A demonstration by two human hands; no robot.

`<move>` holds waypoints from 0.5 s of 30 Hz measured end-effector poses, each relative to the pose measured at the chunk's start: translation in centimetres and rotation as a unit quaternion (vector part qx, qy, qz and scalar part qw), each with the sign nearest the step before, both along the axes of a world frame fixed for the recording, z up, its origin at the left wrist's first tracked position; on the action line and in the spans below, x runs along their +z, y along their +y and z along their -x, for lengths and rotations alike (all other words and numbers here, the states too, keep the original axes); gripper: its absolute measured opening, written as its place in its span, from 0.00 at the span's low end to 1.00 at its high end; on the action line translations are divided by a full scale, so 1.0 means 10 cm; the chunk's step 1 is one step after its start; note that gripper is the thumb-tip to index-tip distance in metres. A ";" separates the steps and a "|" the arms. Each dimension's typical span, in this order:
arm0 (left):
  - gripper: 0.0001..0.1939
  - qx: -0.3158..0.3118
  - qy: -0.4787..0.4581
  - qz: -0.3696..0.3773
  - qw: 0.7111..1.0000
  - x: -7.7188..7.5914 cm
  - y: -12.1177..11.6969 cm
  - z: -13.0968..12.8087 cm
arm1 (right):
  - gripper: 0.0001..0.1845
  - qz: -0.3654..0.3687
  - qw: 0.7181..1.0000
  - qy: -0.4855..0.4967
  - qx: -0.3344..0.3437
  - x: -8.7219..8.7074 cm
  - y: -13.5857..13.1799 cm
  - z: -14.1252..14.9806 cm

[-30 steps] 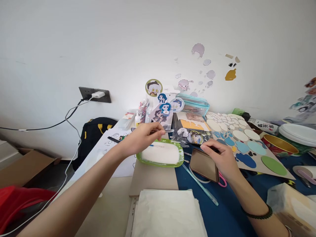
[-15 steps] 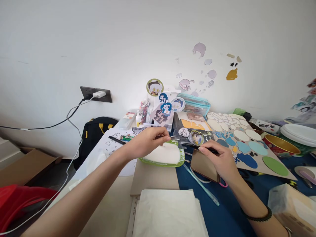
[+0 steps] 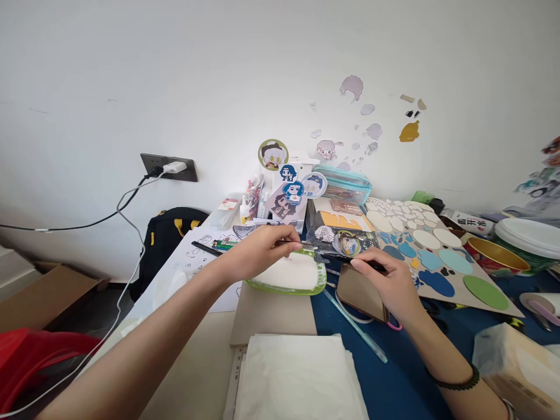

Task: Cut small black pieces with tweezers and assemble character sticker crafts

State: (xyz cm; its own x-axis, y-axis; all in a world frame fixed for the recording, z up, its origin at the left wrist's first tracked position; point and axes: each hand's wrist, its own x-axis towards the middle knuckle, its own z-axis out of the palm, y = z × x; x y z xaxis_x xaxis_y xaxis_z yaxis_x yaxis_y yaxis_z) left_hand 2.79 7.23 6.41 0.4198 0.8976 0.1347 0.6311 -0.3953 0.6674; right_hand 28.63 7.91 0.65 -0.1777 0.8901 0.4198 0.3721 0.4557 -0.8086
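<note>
My left hand (image 3: pixel 262 251) is closed over the far edge of a green-rimmed tray (image 3: pixel 284 290) with a white inside. Its fingers pinch a pair of tweezers (image 3: pixel 306 246) pointing right. My right hand (image 3: pixel 387 274), over a phone (image 3: pixel 356 286), is closed on a slim black tool (image 3: pixel 345 258) whose exact kind I cannot make out. Both tips meet near a small dark grey piece (image 3: pixel 322 258) above the tray's right edge. Which tip grips the piece is too small to tell.
A stack of white sheets (image 3: pixel 301 379) lies in front, with a pale blue pen (image 3: pixel 363 335) at its right. Cut shapes cover a board (image 3: pixel 437 251) on the right. Character stickers (image 3: pixel 293 192) and a blue pencil case (image 3: pixel 343 184) stand by the wall.
Both hands keep almost the same pose over the tray. The whole view has shifted very slightly.
</note>
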 end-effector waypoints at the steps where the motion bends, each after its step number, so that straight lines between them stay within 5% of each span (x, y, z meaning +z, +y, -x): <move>1: 0.12 -0.002 0.000 0.002 1.000 0.00 0.00 0.00 | 0.08 0.000 1.000 0.001 0.001 0.00 0.00 0.00; 15: 0.12 -0.015 0.000 -0.017 1.000 -0.01 -0.01 -0.02 | 0.08 -0.005 1.000 -0.005 0.004 0.00 0.01 0.01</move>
State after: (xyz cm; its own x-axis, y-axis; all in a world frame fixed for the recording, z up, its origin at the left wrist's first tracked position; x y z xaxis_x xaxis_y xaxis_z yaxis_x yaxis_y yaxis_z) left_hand 2.97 7.10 6.31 0.4465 0.8795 0.1649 0.6187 -0.4366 0.6531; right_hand 28.50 8.03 0.66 -0.1890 0.8842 0.4273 0.3757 0.4671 -0.8004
